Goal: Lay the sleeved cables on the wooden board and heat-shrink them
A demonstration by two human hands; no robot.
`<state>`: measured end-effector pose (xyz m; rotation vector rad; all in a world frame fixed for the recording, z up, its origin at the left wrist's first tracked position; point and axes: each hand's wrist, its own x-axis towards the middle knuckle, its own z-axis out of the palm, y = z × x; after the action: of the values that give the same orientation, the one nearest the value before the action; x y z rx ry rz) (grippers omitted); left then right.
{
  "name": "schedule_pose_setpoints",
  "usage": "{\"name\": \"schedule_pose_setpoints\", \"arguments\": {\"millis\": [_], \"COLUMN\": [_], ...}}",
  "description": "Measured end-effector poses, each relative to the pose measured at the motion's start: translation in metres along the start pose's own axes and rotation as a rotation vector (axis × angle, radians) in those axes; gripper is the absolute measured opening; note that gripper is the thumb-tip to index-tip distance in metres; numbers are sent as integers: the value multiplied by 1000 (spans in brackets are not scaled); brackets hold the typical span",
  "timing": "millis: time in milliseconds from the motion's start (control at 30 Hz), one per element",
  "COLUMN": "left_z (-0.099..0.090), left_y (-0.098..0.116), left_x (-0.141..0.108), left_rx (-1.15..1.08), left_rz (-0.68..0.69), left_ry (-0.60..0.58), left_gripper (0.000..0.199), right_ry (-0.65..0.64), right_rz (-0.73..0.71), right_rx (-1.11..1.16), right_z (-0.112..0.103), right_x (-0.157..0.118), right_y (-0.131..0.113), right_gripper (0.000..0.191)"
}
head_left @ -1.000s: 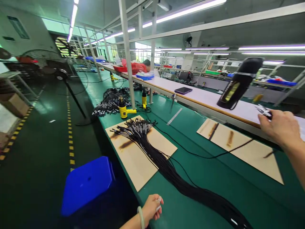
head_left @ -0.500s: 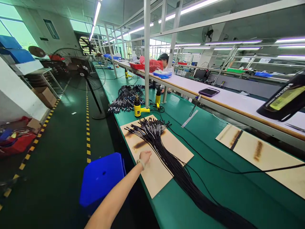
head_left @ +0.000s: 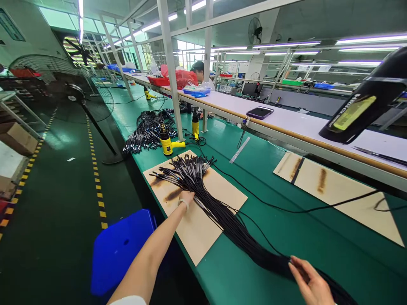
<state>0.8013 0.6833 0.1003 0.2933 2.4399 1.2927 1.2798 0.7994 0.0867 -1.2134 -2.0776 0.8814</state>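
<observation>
Workbench: green workbench runs ahead.
Board: scorched wooden board lies on it.
Cables: black cable bundle fans across the board, trailing lower right.
Left hand: fingers down on the bundle's edge; grip unclear.
Right hand: fingers extended, touching the cables; grip unclear.

the black cable bundle runs off the bottom edge.

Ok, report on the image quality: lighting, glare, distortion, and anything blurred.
Head view: the ceiling tube lights give bright, even light, with glare on the glossy green floor; wide-angle distortion makes the white steel upright lean; the right hand is cut off by the bottom edge; no obvious motion blur.
</observation>
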Motion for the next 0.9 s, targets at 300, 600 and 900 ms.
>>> {"name": "schedule_pose_setpoints", "arguments": {"millis": [300, 600, 900], "left_z": [-122, -330, -362], "left_y": [30, 57, 38], "left_x": [-71, -147, -255], "left_rx": [-427, -841, -776], "left_rz": [147, 34, 19], "left_ry": [284, 667, 463], "left_gripper": [20, 33, 32], "right_ry": [-263, -173, -220], "right_rz": [-100, -183, -241], "right_rx": [-108, -392, -309], "right_z": [78, 58, 28], "right_x": [-41, -77, -72], "right_y": [-25, 27, 34], "right_gripper": [58, 31, 34]}}
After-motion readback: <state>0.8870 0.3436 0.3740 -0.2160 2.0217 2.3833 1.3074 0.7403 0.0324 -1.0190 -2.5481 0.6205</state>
